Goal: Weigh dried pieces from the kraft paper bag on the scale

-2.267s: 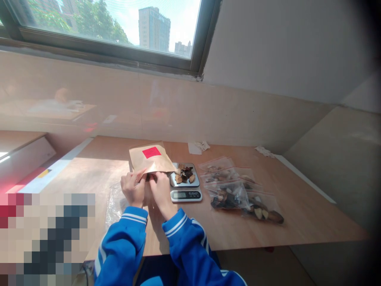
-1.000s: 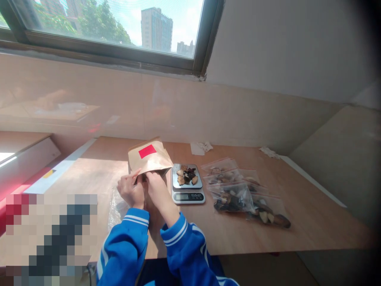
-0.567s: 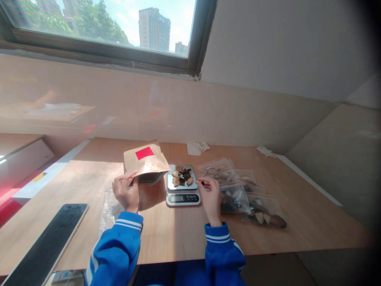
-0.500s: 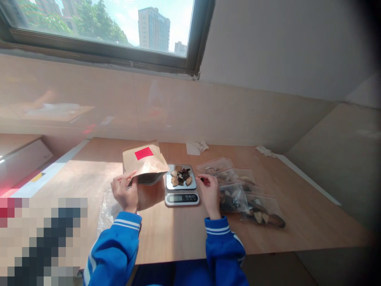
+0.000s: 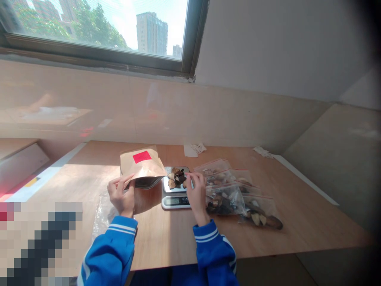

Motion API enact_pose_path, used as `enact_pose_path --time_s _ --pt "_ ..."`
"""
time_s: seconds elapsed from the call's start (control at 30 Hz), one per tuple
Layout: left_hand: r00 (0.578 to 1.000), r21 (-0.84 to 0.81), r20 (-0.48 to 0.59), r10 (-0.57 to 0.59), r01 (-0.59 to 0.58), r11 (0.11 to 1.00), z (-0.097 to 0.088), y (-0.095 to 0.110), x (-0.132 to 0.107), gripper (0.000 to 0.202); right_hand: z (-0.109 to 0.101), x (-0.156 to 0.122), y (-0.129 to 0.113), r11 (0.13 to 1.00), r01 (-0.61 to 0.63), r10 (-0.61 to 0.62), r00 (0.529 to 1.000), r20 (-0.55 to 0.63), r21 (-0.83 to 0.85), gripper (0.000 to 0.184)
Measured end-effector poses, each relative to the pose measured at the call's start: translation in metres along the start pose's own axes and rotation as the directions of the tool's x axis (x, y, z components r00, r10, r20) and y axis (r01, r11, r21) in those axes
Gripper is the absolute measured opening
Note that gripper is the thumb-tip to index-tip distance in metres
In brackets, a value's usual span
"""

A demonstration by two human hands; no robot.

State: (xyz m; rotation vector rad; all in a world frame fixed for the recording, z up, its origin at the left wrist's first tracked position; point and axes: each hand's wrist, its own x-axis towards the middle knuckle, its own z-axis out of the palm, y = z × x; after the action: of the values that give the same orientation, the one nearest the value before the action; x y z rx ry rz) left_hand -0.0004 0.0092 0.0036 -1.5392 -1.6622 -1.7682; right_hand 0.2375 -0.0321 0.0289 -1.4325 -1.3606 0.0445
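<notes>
My left hand is closed on the near edge of a brown kraft paper bag with a red label. The bag's mouth gapes toward me, dark inside. To its right, a small digital kitchen scale bears several dried slices, some pale and some dark brown. My right hand is over the scale's right side, thumb and fingers pinched together by the slices. Whatever sits between those fingertips is too small to make out. Part of the scale's display and buttons is hidden behind this hand.
Several clear zip bags of dried pieces lie overlapping to the right of the scale. A crumpled clear plastic bag is beside my left forearm. White paper scraps rest by the wall at the table's back.
My right hand has moved left from beside the scale to above its right edge; earlier it held a small dark piece. My left hand still holds the paper bag. The view has shifted slightly.
</notes>
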Motion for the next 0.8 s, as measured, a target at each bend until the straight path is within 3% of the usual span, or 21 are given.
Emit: enact_pose_path --time_s 0.1,0.23,0.3,0.37,0.43,0.5,0.57,0.6,0.67,0.73,0.8 --pt "1.0 0.0 0.012 0.007 -0.007 1.0 0.001 -0.001 -0.001 0.02 -0.002 -0.026 -0.04 0.973 0.044 -0.072 0.99 0.118 0.225 0.026" --pt "0.999 -0.021 0.036 0.02 -0.019 1.0 0.0 -0.002 -0.002 0.019 0.016 -0.045 -0.08 0.901 0.096 -0.263 0.897 0.356 0.424 0.03" --pt "0.999 -0.027 0.032 0.044 -0.044 0.999 0.0 -0.002 -0.002 0.018 0.025 -0.046 -0.091 0.884 0.11 -0.313 0.861 0.401 0.454 0.034" --pt "0.997 -0.024 0.022 0.077 -0.077 0.997 -0.001 -0.002 -0.001 0.017 0.028 -0.043 -0.092 0.868 0.136 -0.343 0.859 0.38 0.477 0.036" --pt "0.995 -0.018 0.012 0.1 -0.099 0.995 -0.001 -0.001 -0.001 0.016 0.024 -0.035 -0.082 0.876 0.15 -0.293 0.92 0.258 0.459 0.034" --pt "0.995 -0.015 0.008 0.096 -0.096 0.995 -0.001 0.0 -0.001 0.016 0.014 -0.022 -0.059 0.927 0.112 -0.138 0.989 0.046 0.358 0.032" --pt "0.997 -0.015 0.018 0.079 -0.078 0.997 -0.001 0.001 0.0 0.016 0.003 -0.004 -0.026 0.979 -0.005 0.023 0.996 -0.089 0.203 0.028" --pt "0.997 -0.016 0.027 0.071 -0.071 0.997 -0.001 0.001 0.0 0.017 -0.002 0.005 -0.007 0.991 -0.044 0.052 0.997 -0.064 0.125 0.029" --pt "0.997 -0.017 0.037 0.07 -0.069 0.997 -0.001 0.002 0.0 0.017 -0.007 0.023 0.028 0.999 -0.044 0.048 0.99 0.135 -0.029 0.031" --pt "0.996 -0.02 0.033 0.08 -0.079 0.997 -0.001 0.001 0.0 0.018 -0.008 0.035 0.054 0.989 -0.014 0.061 0.944 0.325 -0.147 0.034" --pt "0.996 -0.023 0.026 0.082 -0.081 0.996 -0.001 0.001 0.0 0.019 -0.005 0.04 0.07 0.97 0.043 0.064 0.902 0.427 -0.238 0.033"
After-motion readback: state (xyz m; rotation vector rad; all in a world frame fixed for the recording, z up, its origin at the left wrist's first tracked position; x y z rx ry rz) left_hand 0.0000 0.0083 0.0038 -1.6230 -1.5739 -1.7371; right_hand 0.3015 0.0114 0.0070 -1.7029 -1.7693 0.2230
